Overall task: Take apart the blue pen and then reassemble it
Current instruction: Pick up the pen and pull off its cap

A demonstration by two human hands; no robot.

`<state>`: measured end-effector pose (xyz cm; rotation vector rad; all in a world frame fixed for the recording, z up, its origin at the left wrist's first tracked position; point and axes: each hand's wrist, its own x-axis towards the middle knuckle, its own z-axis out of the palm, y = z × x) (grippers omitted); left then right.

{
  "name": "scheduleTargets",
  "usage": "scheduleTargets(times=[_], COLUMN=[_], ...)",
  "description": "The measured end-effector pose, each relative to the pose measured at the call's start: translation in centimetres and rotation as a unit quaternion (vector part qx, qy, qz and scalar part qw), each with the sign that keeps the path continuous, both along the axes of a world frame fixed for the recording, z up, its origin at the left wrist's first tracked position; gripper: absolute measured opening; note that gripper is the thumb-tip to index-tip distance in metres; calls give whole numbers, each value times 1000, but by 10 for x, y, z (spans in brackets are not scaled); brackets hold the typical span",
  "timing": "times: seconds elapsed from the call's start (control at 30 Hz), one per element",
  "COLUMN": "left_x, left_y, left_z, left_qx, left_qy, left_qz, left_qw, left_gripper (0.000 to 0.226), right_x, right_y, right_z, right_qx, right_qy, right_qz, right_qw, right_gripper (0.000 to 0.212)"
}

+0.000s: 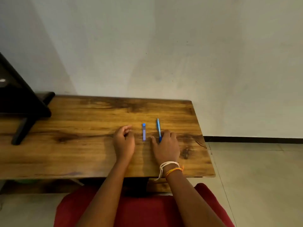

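Blue pen in two parts on the wooden table (82,145).
The right hand (165,148) pinches the pen body (158,128), ready to lift; the cap (144,132) lies apart, within reach; the left hand (124,141) is loosely curled, empty.

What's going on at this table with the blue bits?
A person sits at a wooden table with a blue pen in two pieces. The right hand touches the near end of the thin blue pen part. The clear barrel with blue cap lies untouched between the hands. The left hand rests loosely curled, empty.
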<state>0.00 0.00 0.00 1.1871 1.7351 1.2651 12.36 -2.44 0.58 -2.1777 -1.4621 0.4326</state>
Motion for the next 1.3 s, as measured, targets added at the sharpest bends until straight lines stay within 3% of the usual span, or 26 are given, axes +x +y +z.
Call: scheduleTargets(times=[0.13, 0.27, 0.33, 0.37, 0.47, 0.57, 0.67, 0.73, 0.8, 0.87, 0.97, 1.07, 1.13, 1.3], left_x=[-3, -8, -8, -8, -3, 7, 25, 38, 46, 48, 42, 35, 29, 26], left_y=[28, 39, 44, 45, 44, 37, 25, 21, 21, 23, 24, 29, 34, 37], left_z=[-1, -9, -12, -12, -11, -2, 7, 8, 9, 12, 18, 22, 22, 19], left_qx=[-13, -23, -20, -16, -2, 47, 102, 71, -11, -77, -97, -99, -95, -91], left_qy=[-30, -64, -87, -99, -116, -111, -85, -113, -174, -280, -380, -453, -455, -475], left_qz=[13, 2, 7, 10, 26, 21, -43, -93, -120, -139, -138, -87, -63, -58], left_qw=[999, 998, 996, 995, 993, 992, 990, 987, 977, 947, 909, 882, 883, 873], left_gripper=[22, 23, 24, 25, 26, 28, 18, 8, 17, 26, 20, 15, 15, 14], right_x=[10, 28, 35, 37, 35, 30, 27, 25, 22, 20, 23, 29, 33, 33], right_y=[22, 34, 41, 43, 43, 42, 44, 43, 42, 39, 36, 36, 38, 37], right_z=[2, 3, 6, 9, 16, 17, 18, 19, 20, 21, 23, 24, 22, 19], right_qx=[-21, -51, -59, -56, -5, 56, 108, 97, 77, 62, 32, 19, 32, 45], right_qy=[4, 144, 255, 345, 623, 726, 761, 752, 727, 687, 632, 661, 680, 647], right_qz=[-17, -51, -76, -91, -108, -113, -128, -108, -66, -18, 24, 2, -29, -15], right_qw=[1000, 987, 962, 933, 775, 676, 627, 643, 679, 724, 774, 750, 732, 761], right_gripper=[34, 20, 18, 18, 9, 3, 10, 13, 13, 10, 11, 10, 10, 7])
